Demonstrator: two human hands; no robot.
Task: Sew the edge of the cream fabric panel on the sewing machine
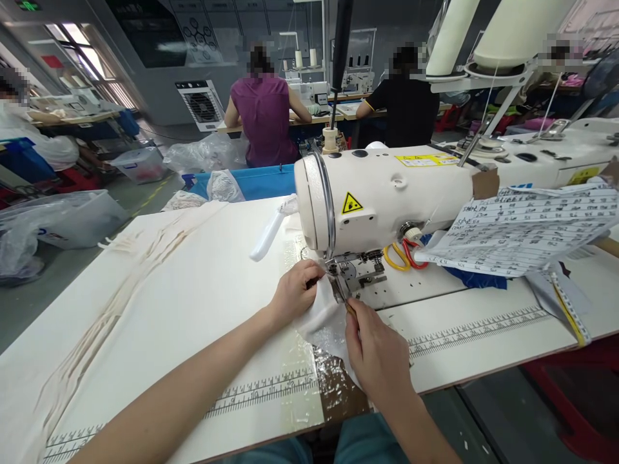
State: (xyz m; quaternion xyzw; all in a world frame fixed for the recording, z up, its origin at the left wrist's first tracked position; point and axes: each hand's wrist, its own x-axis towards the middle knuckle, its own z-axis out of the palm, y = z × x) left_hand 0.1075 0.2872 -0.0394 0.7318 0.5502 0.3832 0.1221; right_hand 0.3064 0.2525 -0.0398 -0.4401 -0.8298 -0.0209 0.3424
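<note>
At the needle area of a white sewing machine [377, 200], my left hand [297, 290] is closed on the edge of a piece of white fabric [319, 316]. The fabric hangs down toward the table's front edge, partly behind my right hand. My right hand [380, 348] grips a slim metal tool that looks like tweezers [342, 289], its tips pointing up at the presser foot [336, 263]. The tips are close to the fabric; whether they pinch it I cannot tell.
Cream fabric strips [111, 303] lie along the left of the white table [207, 296]. Scissors with red and yellow handles [403, 256] rest behind the needle area. A handwritten paper [527, 225] and a measuring tape [568, 309] are at right. Other people sit at machines beyond.
</note>
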